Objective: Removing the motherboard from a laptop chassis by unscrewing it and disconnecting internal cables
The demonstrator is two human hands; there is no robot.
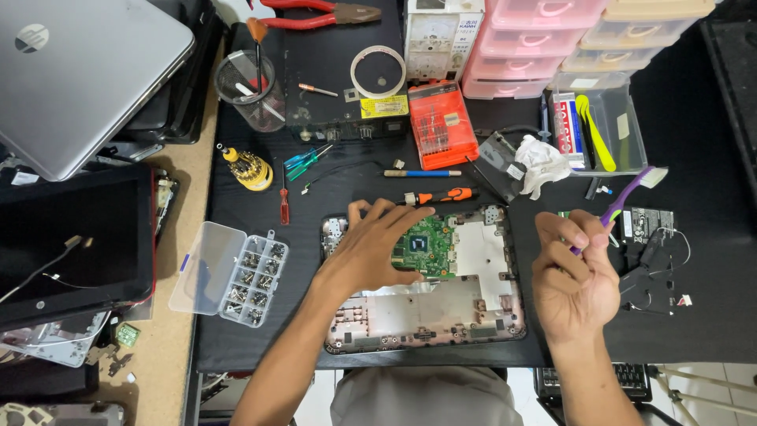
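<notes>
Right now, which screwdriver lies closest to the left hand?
The orange-and-black screwdriver, just beyond the left hand's fingertips. The red one and the blue pair lie farther left.

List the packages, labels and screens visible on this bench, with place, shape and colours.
Orange bit case: top centre, rectangular, clear lid.
Yellow label: left of the case, small rectangle.
Analog meter: top centre, white box, dial face.
Laptop screen: far left, dark, red-edged.
Screw organiser: left of the left hand, clear plastic, lid open.
</notes>
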